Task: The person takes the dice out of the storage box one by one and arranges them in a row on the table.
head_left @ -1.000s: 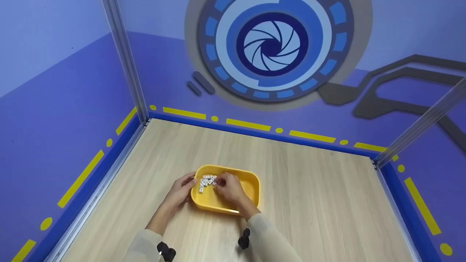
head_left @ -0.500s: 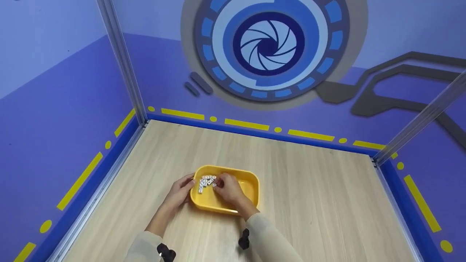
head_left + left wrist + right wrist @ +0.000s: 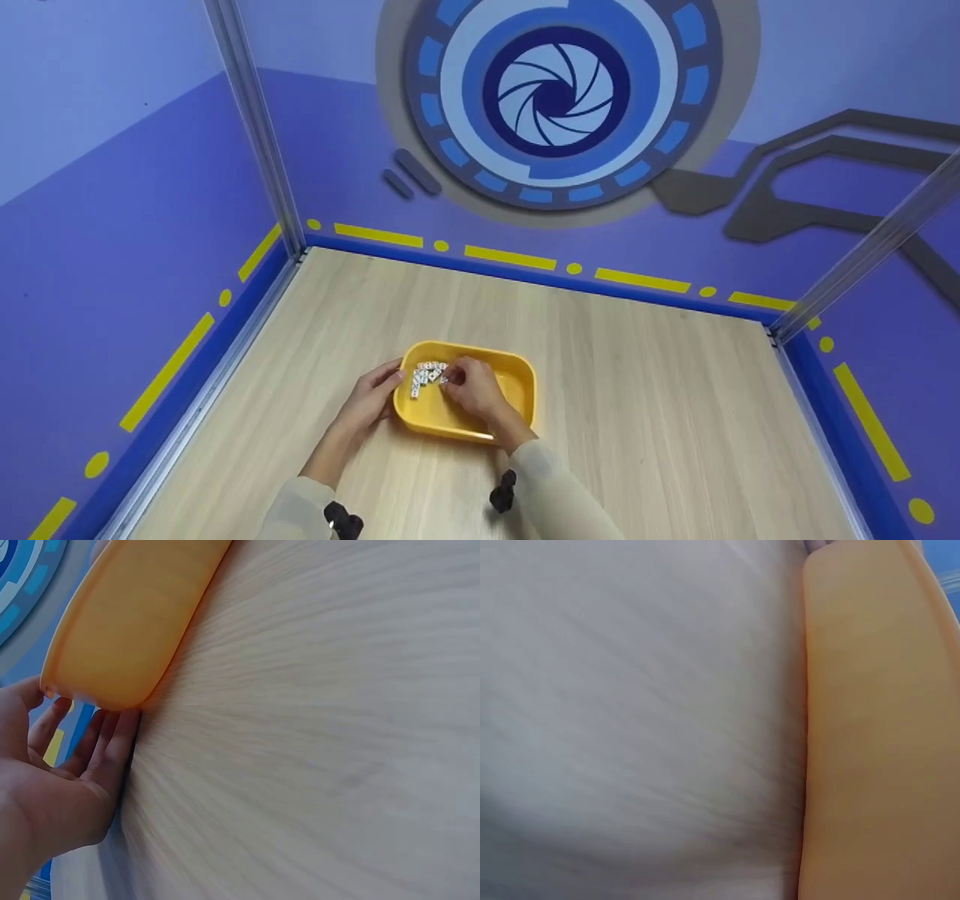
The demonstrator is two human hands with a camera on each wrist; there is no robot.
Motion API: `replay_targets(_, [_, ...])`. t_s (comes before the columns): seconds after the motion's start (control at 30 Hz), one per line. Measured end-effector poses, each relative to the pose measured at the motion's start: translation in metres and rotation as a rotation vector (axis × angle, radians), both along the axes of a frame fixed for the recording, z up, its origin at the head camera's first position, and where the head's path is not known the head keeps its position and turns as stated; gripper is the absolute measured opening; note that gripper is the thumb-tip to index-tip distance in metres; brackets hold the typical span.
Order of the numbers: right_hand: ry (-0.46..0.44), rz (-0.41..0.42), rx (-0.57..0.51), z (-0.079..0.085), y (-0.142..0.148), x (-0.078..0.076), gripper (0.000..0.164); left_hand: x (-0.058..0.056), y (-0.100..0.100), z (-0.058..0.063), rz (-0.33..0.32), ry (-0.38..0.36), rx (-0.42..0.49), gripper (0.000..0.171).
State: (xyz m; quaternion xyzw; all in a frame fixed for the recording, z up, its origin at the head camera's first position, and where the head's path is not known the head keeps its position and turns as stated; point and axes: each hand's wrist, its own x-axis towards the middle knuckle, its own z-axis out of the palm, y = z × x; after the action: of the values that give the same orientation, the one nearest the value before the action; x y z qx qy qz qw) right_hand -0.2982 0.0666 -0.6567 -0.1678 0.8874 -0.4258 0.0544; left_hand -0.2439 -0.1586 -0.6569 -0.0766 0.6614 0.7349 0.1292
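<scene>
A yellow plastic tray (image 3: 469,433) stands on the table. Small white dice (image 3: 429,373) with dark marks lie in its left part, several of them in rows along the back and left. My left hand (image 3: 370,391) holds the tray's left end; in the left wrist view its thumb is at the rim and the fingers touch the outer wall (image 3: 127,637). Inside the tray, my right hand (image 3: 474,386) has curled fingers and pinches a small white die at its fingertips, mostly hidden by the hand. The right wrist view shows only the tray's outer wall (image 3: 881,735) and fingertips at the top.
The light wood table (image 3: 637,405) extends around the tray. Blue printed panels (image 3: 150,247) with metal corner posts (image 3: 259,135) enclose the back and sides. Each sleeve carries a black wrist device (image 3: 343,520).
The right fingertips shift very slightly among the dice. The left hand and the tray keep their places; the head view sways a little.
</scene>
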Motion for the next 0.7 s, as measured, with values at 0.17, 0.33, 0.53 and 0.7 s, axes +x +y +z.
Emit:
replay_targets(0.17, [-0.022,0.009,-0.075,0.003,0.001,0.0,0.013,0.001,0.0,-0.001,-0.001,0.014,-0.014,0.049])
replay_targets(0.33, [-0.011,0.025,-0.162,0.014,0.004,-0.002,0.015,-0.002,-0.001,0.002,0.0,0.028,-0.031,0.047])
replay_targets(0.53, [0.004,0.094,-0.159,0.045,0.02,0.004,0.014,-0.003,0.001,0.001,0.019,0.01,-0.065,0.046])
replay_targets(0.7, [0.08,0.164,-0.161,0.081,0.047,0.011,0.012,-0.001,0.002,0.001,0.035,-0.011,-0.087,0.047])
